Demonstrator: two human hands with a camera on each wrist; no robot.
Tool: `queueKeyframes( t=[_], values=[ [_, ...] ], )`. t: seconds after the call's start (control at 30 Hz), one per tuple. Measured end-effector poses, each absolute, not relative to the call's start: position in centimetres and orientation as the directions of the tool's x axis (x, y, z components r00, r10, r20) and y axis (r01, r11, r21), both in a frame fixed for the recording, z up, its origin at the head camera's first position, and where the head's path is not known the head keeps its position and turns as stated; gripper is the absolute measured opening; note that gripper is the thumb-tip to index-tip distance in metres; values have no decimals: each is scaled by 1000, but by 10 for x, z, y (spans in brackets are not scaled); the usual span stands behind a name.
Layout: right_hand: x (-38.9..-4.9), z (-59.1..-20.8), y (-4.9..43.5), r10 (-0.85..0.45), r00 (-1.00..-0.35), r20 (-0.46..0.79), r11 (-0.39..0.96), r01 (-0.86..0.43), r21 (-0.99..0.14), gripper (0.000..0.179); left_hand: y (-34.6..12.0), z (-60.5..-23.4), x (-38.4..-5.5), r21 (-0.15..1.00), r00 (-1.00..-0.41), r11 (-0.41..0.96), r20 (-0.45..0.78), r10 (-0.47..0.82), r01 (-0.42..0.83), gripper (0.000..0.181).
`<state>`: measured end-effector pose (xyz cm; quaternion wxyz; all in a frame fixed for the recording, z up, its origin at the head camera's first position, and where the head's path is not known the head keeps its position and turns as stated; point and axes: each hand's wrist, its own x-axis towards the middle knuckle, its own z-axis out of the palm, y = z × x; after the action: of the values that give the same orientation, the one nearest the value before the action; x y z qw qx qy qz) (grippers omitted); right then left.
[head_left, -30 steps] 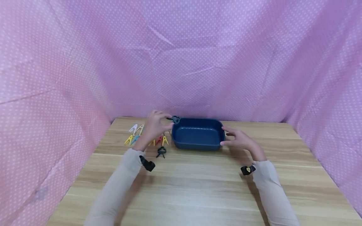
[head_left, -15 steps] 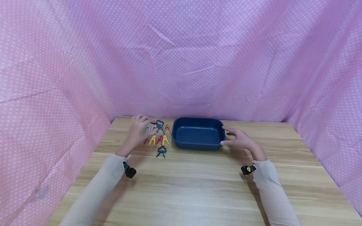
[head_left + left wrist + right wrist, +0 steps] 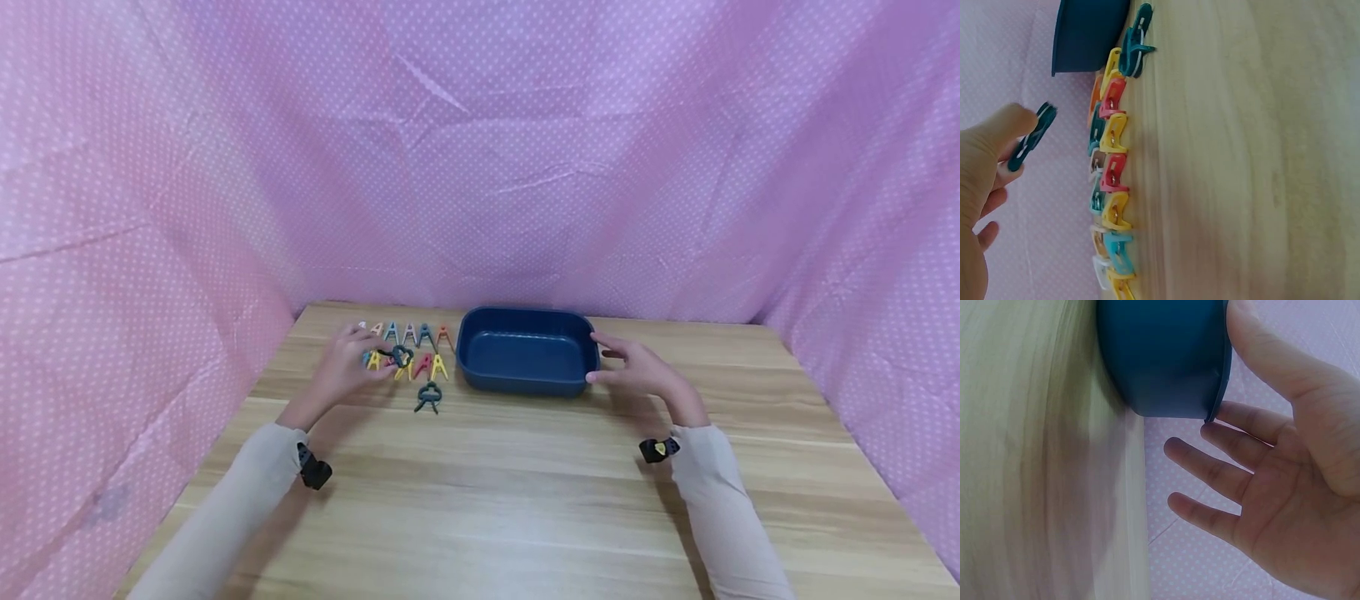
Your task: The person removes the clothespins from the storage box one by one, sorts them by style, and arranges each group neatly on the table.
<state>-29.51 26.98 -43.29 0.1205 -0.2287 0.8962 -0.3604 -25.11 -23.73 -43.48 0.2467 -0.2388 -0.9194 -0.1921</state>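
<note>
Between thumb and fingers my left hand (image 3: pixel 347 367) pinches a dark green clothespin (image 3: pixel 1035 134) with a lobed, cloud-like outline. In the left wrist view it is held up, apart from the clothespins on the table. A similar dark green clothespin (image 3: pixel 429 397) lies by itself in front of the rows. Two rows of small clothespins lie under and beyond the left hand, among them a red clothespin (image 3: pixel 1113 98) and an orange clothespin (image 3: pixel 445 336). My right hand (image 3: pixel 637 369), fingers spread and fairly straight, rests its fingertips at the right end of a dark blue rectangular bin (image 3: pixel 525 387).
The bin stands on a wood-grain table (image 3: pixel 495 500), just right of the clothespins. Pink dotted cloth (image 3: pixel 517 167) hangs behind the table and along both sides. Each wrist wears a small black camera.
My left hand has moved left and toward me from the bin's left rim, carrying the dark green clothespin and uncovering more of the rows. The right hand and bin have stayed in place.
</note>
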Motion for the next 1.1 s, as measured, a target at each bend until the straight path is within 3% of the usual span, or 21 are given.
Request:
queueKeyframes(
  t=[0.17, 0.47, 0.77, 1.1],
  values=[
    [-294, -431, 269, -494, -868, -49, 627, -317, -711, 85, -242, -435, -247, 299, -845, 822, 403, 351, 484, 28],
    [-293, -429, 270, -496, -867, -53, 635, -321, -703, 84, -240, -440, -241, 289, -886, 848, 279, 369, 444, 25],
    [-293, -431, 269, -496, -867, -52, 634, -320, -704, 85, -238, -452, -233, 346, -894, 829, 263, 363, 438, 28],
    [-294, -431, 271, -497, -866, -54, 641, -325, -696, 86, -239, -466, -233, 303, -849, 815, 370, 377, 493, 36]
  ],
)
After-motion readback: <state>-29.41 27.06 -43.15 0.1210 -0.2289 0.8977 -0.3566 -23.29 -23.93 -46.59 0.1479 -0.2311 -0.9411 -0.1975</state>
